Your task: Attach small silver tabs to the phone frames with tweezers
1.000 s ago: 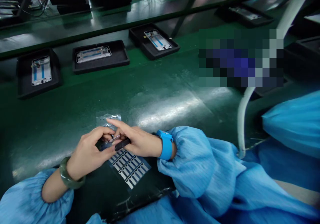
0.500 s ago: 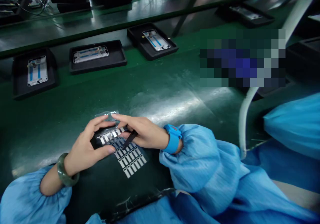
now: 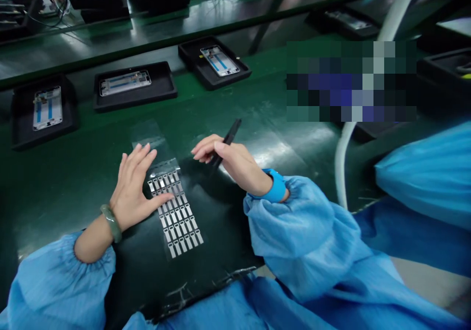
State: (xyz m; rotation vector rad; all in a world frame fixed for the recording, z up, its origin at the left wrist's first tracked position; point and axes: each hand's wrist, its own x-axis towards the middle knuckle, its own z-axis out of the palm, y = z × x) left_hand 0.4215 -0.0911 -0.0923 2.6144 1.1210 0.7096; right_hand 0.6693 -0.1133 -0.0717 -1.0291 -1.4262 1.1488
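A clear sheet of small silvery stickers [image 3: 179, 217] in rows lies flat on the green work surface in front of me. My left hand [image 3: 137, 187], with a green bangle at the wrist, rests open at the sheet's left side, its thumb lying across the stickers. To the right and a little above, my right hand [image 3: 230, 159] holds black tweezers [image 3: 231, 132] between thumb and fingers, one end pointing up and away. Whether anything sits at the lower tip of the tweezers is hidden and blurred.
Along the far side stand black trays, a left one [image 3: 68, 119], a middle one [image 3: 164, 87] and a right one [image 3: 231, 79], each holding an opened phone frame. A pale hose [image 3: 342, 163] hangs at the right, beside another person's blue sleeve [image 3: 427, 168].
The sticker sheet, raised and bent between both hands before, now lies flat. My left hand has spread onto it. My right hand has moved up and right, away from the sheet, with the tweezers.
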